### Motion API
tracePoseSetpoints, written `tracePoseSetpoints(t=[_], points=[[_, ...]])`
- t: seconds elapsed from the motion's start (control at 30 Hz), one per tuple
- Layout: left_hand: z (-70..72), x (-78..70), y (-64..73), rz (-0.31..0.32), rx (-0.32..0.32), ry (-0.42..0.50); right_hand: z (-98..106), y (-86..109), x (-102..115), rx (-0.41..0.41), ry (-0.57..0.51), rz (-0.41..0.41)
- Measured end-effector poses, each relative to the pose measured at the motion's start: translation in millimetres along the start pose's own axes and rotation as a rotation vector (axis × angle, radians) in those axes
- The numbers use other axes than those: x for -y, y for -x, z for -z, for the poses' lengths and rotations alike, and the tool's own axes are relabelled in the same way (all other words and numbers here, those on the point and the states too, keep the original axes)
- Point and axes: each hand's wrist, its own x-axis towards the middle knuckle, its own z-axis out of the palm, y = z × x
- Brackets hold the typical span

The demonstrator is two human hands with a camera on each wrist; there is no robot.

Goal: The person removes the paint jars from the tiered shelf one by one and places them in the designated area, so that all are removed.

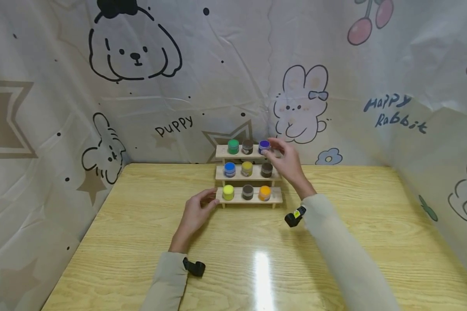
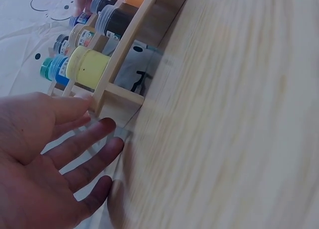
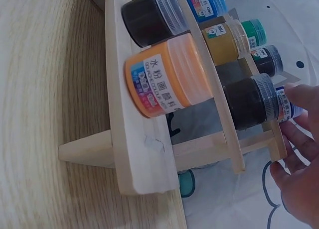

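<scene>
A three-tier wooden rack [image 1: 239, 200] carries several small gouache paint jars, three to a tier. My right hand [image 1: 287, 163] is at the right end of the top tier. Its thumb and fingers pinch the purple-blue paint jar [image 1: 264, 147], which also shows in the right wrist view beside the hand [image 3: 301, 154]. My left hand [image 1: 196, 212] is at the left end of the bottom tier, next to the yellow paint jar [image 1: 228, 192]. In the left wrist view the left thumb touches the rack's end, while the other fingers [image 2: 87, 148] spread out beside it.
An orange jar [image 1: 265, 193] and a dark jar [image 1: 247, 192] share the bottom tier. Blue [image 1: 229, 169], mustard and dark jars stand on the middle one, green [image 1: 233, 146] and dark on top. Behind the wooden table [image 1: 140, 224] hangs a printed cloth [image 1: 225, 95].
</scene>
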Motion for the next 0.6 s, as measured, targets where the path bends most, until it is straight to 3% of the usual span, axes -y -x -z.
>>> tracePoseSetpoints(t=[0.27, 0.6], points=[[0.2, -2.0, -1.1, 0.019, 0.007, 0.053, -1.3, -4.6, 1.9, 0.0, 0.04, -0.04], [0.9, 0.6, 1.2, 0.043, 0.022, 0.083, 9.4, 5.2, 4.6, -0.028, -0.006, -0.032]])
